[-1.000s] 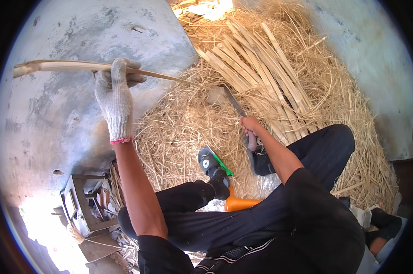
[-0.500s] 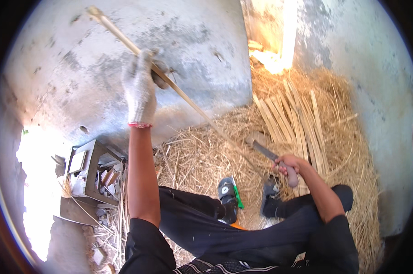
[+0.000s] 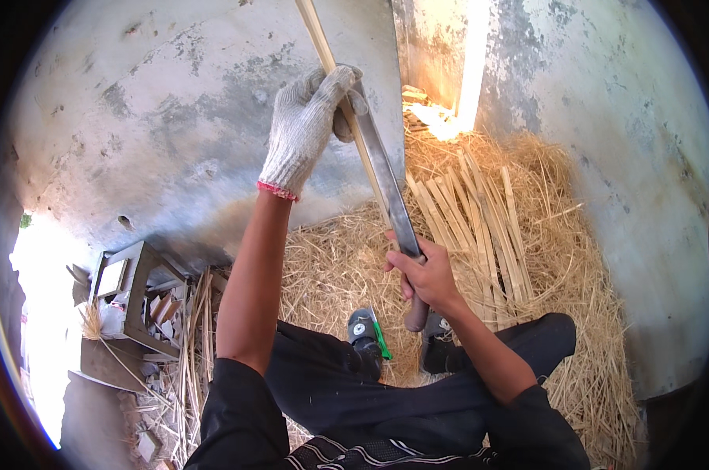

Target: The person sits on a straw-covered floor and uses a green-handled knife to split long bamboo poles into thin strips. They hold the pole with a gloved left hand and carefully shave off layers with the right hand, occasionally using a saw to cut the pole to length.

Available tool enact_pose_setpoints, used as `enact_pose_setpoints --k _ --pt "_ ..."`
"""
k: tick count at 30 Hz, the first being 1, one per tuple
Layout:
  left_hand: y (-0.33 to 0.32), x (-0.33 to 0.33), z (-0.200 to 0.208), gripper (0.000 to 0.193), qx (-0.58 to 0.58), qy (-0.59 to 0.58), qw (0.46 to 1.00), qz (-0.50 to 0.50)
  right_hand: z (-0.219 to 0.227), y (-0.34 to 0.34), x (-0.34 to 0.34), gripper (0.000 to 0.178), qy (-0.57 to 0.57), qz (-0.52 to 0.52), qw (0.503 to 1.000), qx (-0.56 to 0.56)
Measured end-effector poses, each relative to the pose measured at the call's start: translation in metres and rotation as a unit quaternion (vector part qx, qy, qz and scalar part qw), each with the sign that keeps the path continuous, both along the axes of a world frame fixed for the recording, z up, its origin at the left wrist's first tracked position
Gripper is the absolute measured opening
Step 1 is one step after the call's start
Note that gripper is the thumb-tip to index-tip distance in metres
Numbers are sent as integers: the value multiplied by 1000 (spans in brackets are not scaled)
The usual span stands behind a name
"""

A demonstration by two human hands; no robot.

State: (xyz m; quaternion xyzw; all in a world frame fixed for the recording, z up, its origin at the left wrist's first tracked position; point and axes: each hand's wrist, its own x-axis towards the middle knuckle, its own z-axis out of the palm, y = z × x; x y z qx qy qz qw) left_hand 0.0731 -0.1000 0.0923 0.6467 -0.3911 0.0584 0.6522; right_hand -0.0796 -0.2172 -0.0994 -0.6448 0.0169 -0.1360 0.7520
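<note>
Head view: my gloved left hand [image 3: 307,117] is closed around a pale strip [image 3: 318,35], which slants up past the fingers in front of the wall [image 3: 190,141]. My bare right hand [image 3: 425,274] grips the knife [image 3: 389,184] where handle and blade meet, and the blade runs close alongside the strip, its tip end by the glove.

To do this well, I would hold the strip firm, lay the blade at a low, even angle and keep the pressure light. I would also shift the gloved fingers clear of the tip, since the glove looks like thin knit.

I can't tell which side of the blade is sharp, or whether it touches the strip or only overlaps it from here. The strip's upper end is cut off by the picture's edge, and its lower end is lost by my right fingers.

Farther out, more strips [image 3: 480,227] lie on the straw [image 3: 323,274] beyond my shoes [image 3: 362,327]. To the left stands a wooden box [image 3: 135,274]; its jumbled contents are too small to name, and glare washes out the area beside it.
</note>
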Motion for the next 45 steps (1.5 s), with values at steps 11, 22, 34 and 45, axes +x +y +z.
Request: enact_pose_setpoints --k 11,22,34,45 --pt "-25 3 -92 18 106 -34 991 80 -27 -17 30 32 -23 -98 994 42" --pt "8 4 -14 27 -16 -297 920 256 -264 -120 28 30 328 -258 793 -444" --pt "16 -2 28 28 138 -76 981 113 -195 -75 51 29 129 -158 979 -12" --pt "14 -39 -70 27 412 179 893 -34 11 -19 73 39 -156 -92 929 323"
